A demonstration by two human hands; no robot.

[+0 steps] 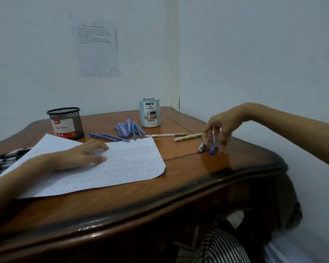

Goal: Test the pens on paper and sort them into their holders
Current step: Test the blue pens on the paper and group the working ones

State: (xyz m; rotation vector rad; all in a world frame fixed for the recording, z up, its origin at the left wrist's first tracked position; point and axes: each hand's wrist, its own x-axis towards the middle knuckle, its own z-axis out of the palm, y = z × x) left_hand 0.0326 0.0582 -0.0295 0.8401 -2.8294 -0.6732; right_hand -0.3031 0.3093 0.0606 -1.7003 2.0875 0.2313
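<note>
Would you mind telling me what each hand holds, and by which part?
The right hand pinches a blue-tipped pen by its upper barrel, blue end down near the table. The left hand holds nothing; it rests flat on the paper.

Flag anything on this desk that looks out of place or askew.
Nothing spilled or broken. Blue pens lie in a loose heap beside the light-blue holder, not in it. The paper sits skewed to the table edge. A small dark object, too blurred to name, lies beside the pen in the right grip.
</note>
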